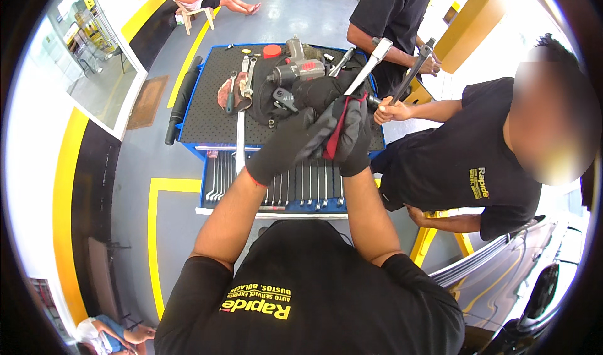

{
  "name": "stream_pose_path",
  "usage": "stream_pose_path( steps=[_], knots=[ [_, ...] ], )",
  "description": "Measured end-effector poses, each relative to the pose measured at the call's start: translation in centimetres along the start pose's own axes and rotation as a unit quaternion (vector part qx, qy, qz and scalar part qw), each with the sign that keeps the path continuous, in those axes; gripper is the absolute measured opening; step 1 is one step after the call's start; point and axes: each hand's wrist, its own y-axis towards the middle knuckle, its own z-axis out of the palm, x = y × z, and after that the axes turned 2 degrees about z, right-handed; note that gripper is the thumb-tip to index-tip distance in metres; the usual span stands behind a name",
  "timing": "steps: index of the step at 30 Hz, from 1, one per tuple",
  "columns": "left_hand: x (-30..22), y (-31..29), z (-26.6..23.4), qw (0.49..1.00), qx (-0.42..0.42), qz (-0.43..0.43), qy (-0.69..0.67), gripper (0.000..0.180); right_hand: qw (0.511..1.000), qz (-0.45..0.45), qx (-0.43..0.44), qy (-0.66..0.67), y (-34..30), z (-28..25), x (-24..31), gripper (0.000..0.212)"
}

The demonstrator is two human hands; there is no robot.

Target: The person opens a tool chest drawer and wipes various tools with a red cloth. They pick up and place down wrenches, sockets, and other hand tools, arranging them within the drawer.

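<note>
Big picture first: the blue tool cart [210, 113], tools strewn across it, its drawer [270, 215] of wrenches open below! Above, gloved left hand [278, 147] and right hand [357, 149] meet, both clamped on a grey-and-red cloth [321, 134]. From it slants a long silver tool [368, 69], over the cart. Beyond lies a red lid [272, 51].

Head view, wide fisheye, one item: mounted on the wearer's head, left of a side-by-side pair. Facing: steeply down and forward, upright, over the wearer's own chest [326, 261] at the lower edge. Range: close on the forearms [231, 213]; tool cabinet [210, 94] just beyond, mid-frame; workshop floor [292, 6] receding toward the top. Edges: lines bowed (door frame [130, 100] included), corners dark.
</note>
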Motion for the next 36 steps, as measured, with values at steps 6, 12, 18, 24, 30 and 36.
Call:
stream_pose_path(
  steps=[6, 12, 18, 24, 30, 36],
  knots=[
    [1.4, -1.7, 2.6, 0.975, -0.118, 0.047, 0.182, 0.06, 0.978, 0.093, 0.054, 0.178, 2.2, -1.5, 1.1, 0.037],
    [0.6, 0.7, -0.1, 0.944, -0.166, 0.207, 0.194, 0.056, 0.981, 0.105, 0.102, 0.128, -0.2, 1.6, 5.0, 0.052],
    [2.9, -1.6, 3.3, 0.934, -0.135, 0.118, 0.309, 0.038, 0.993, 0.094, 0.057, -0.031, 3.7, 1.5, 0.0, 0.05],
    [2.4, -1.0, 2.4, 0.958, -0.141, -0.025, 0.25, 0.03, 0.989, 0.055, -0.092, -0.1, 3.6, 4.4, -7.0, 0.04],
    [4.9, -2.0, 2.2, 0.939, -0.145, 0.041, 0.308, 0.034, 0.987, 0.075, -0.075, -0.124, 6.7, 4.0, -5.4, 0.024],
    [3.5, -3.8, 1.0, 0.988, -0.139, -0.05, 0.051, 0.045, 0.754, 0.169, 0.149, 0.617, 2.3, 1.8, -2.1, 0.045]
  ],
)
